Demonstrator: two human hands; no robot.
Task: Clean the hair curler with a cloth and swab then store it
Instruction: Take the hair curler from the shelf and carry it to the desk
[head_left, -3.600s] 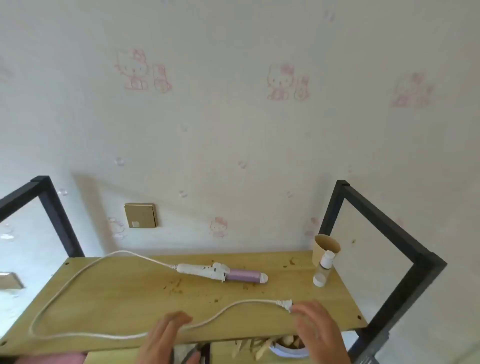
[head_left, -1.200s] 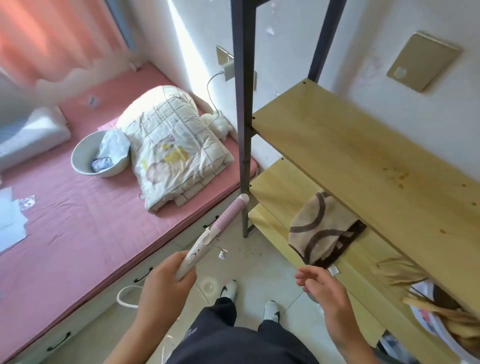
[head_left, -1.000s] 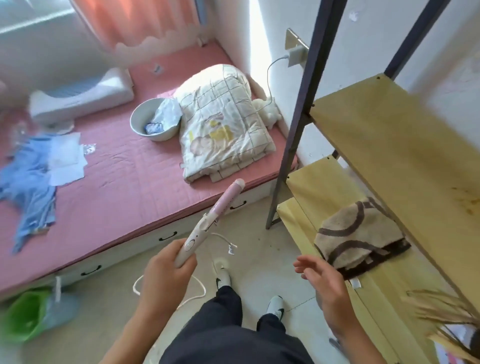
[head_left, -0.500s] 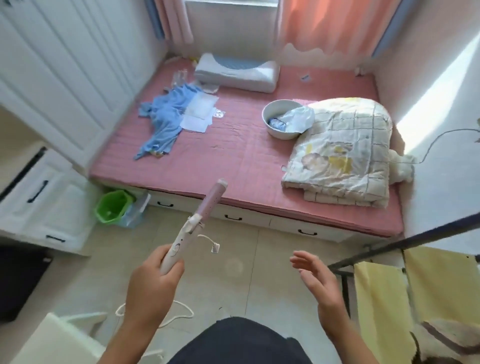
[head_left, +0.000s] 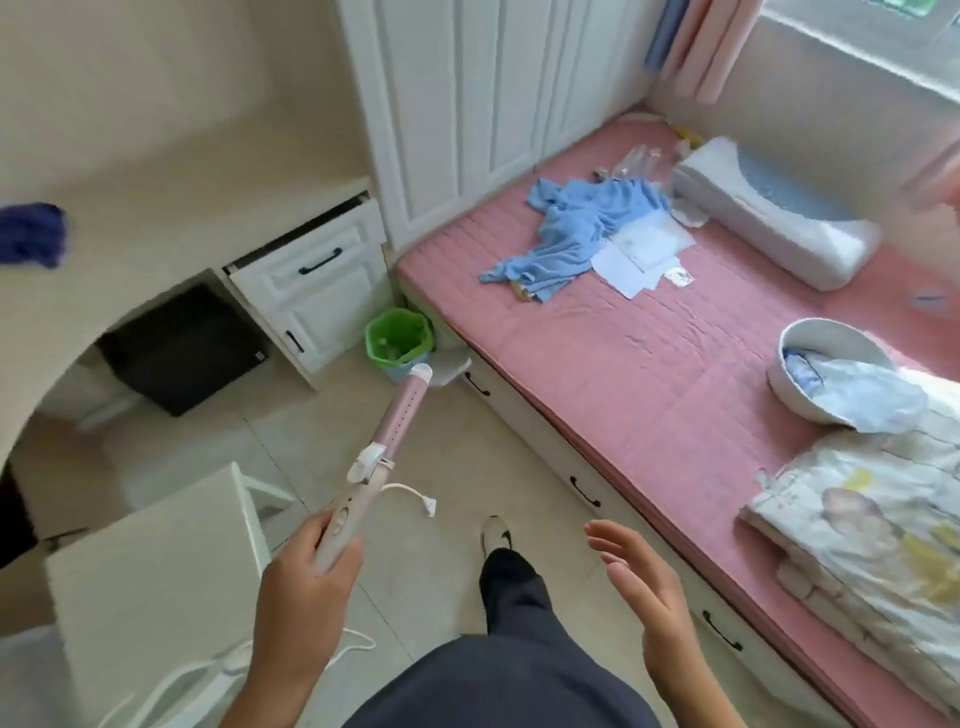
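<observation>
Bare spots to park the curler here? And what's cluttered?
Free: the pink mattress strip between the blue garment with papers and the white bowl; the white seat beside the left hand gripping the curler. Crowded: the pillow end and the quilt end.

Bed (head_left: 649, 374) with a pink cover runs along the right side, with drawers (head_left: 587, 493) built in under it. On it: a crumpled blue garment (head_left: 582, 228) touching some white papers (head_left: 639, 254), a white pillow (head_left: 769, 218) up by the window end, a white bowl (head_left: 831, 328) with a plastic bag (head_left: 872, 402) spilling out, and a folded patterned quilt (head_left: 872, 545) just beside that. Green bin (head_left: 375, 344) sits on the tile floor (head_left: 457, 452) at the bed's corner, near a white drawer unit (head_left: 332, 301) whose top drawer is slightly open. White wardrobe (head_left: 467, 104) behind, pink curtain (head_left: 701, 47) top right.
</observation>
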